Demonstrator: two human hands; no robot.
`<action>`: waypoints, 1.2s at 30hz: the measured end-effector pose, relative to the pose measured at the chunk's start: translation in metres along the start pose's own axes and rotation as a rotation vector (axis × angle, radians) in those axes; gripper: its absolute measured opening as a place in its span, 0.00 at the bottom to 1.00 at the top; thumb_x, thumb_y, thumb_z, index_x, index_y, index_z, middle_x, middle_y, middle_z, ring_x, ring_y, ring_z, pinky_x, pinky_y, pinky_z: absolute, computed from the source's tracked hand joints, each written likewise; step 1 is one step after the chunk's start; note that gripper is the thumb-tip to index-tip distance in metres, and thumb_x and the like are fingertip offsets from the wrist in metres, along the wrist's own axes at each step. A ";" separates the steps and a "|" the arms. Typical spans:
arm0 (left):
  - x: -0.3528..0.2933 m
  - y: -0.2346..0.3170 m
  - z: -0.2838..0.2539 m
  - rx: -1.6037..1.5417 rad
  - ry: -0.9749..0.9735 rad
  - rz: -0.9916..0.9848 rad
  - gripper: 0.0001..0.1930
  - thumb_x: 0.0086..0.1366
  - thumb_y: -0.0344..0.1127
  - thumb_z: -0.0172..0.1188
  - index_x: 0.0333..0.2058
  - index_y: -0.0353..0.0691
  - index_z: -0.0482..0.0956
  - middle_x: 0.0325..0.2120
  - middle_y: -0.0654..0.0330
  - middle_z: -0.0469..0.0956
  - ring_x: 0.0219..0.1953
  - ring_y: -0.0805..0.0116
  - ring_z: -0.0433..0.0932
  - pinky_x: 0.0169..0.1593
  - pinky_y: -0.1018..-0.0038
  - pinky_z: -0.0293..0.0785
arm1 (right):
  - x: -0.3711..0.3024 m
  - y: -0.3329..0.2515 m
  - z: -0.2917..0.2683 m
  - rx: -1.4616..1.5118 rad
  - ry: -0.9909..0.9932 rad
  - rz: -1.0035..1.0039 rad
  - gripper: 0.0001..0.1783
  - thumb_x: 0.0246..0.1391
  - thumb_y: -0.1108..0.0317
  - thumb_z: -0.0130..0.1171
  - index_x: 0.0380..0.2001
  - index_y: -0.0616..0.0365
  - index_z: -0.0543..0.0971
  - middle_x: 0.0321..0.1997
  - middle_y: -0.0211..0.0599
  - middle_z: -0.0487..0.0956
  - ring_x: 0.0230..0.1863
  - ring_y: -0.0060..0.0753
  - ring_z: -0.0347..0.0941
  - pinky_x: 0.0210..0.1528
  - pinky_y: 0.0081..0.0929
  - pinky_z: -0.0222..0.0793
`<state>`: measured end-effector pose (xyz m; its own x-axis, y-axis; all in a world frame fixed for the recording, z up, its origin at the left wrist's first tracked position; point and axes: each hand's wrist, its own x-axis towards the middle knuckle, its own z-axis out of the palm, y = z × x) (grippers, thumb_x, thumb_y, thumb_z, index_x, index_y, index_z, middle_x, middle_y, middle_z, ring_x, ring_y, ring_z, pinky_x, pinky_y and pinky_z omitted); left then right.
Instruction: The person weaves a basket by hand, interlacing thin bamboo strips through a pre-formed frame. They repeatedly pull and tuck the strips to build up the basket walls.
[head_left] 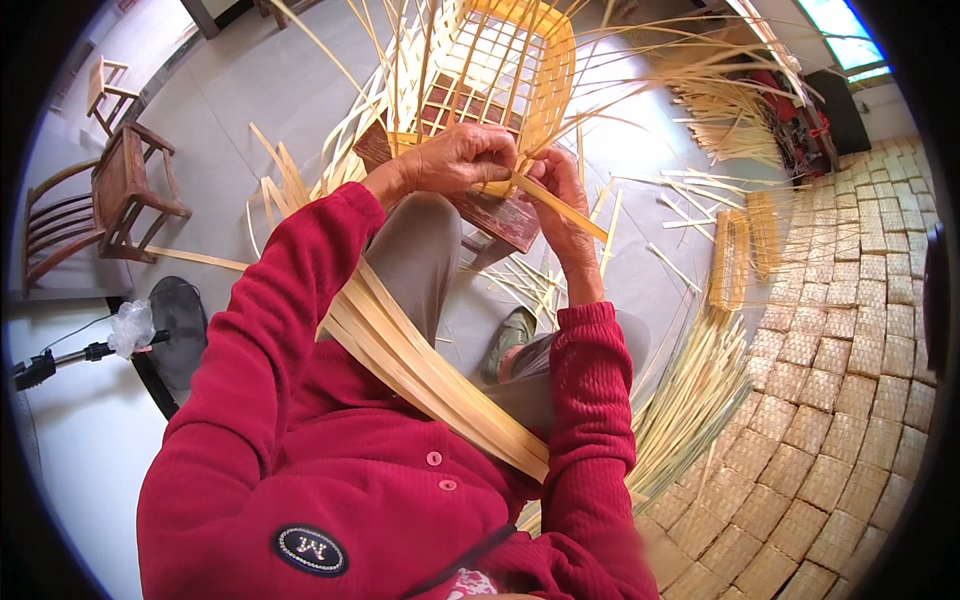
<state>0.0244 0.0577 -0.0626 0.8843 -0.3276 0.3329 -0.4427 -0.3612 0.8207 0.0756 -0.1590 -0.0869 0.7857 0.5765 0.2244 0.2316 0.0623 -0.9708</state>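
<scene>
Remotely, I see left hand [460, 158] and right hand [560, 185], grips closed on a yellow strip [570, 210] by the table's near edge [508, 224]; likely light, springy; best pinched across its faces.

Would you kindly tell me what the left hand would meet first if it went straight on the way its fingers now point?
Most likely the right hand, just to the right of the left hand; depth is unclear there, so the yellow strip might come first.

One wide fisheye view looks down from the head, near above left hand [452, 160] and right hand [568, 187].
</scene>
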 end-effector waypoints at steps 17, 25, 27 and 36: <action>0.001 -0.005 0.021 -0.206 0.173 -0.157 0.05 0.66 0.31 0.65 0.36 0.37 0.80 0.29 0.65 0.78 0.34 0.76 0.75 0.40 0.74 0.74 | -0.025 -0.032 0.020 0.830 0.429 0.287 0.06 0.67 0.73 0.55 0.44 0.60 0.70 0.47 0.47 0.80 0.46 0.45 0.82 0.52 0.44 0.84; 0.011 0.001 0.041 0.141 0.299 -0.188 0.06 0.65 0.30 0.65 0.37 0.37 0.78 0.29 0.61 0.77 0.33 0.71 0.77 0.39 0.73 0.74 | -0.044 -0.033 0.023 0.671 0.480 0.308 0.05 0.67 0.71 0.58 0.42 0.59 0.74 0.38 0.37 0.81 0.39 0.30 0.79 0.45 0.28 0.79; 0.011 0.004 0.054 0.427 0.398 -0.070 0.08 0.61 0.32 0.64 0.37 0.37 0.77 0.30 0.53 0.78 0.34 0.53 0.80 0.38 0.64 0.77 | -0.045 -0.032 0.025 0.493 0.442 0.240 0.07 0.66 0.70 0.60 0.44 0.58 0.75 0.37 0.34 0.81 0.36 0.25 0.77 0.42 0.22 0.75; 0.008 0.008 0.042 0.625 0.268 -0.047 0.07 0.62 0.35 0.60 0.35 0.38 0.80 0.32 0.52 0.81 0.37 0.49 0.82 0.41 0.59 0.79 | -0.017 -0.025 -0.012 -1.037 0.138 -0.183 0.11 0.54 0.64 0.68 0.40 0.51 0.82 0.38 0.37 0.84 0.44 0.43 0.78 0.51 0.40 0.67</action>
<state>0.0220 0.0151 -0.0731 0.8753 -0.1001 0.4730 -0.3338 -0.8329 0.4415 0.0629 -0.1802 -0.0656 0.7326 0.5273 0.4304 0.6777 -0.6240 -0.3891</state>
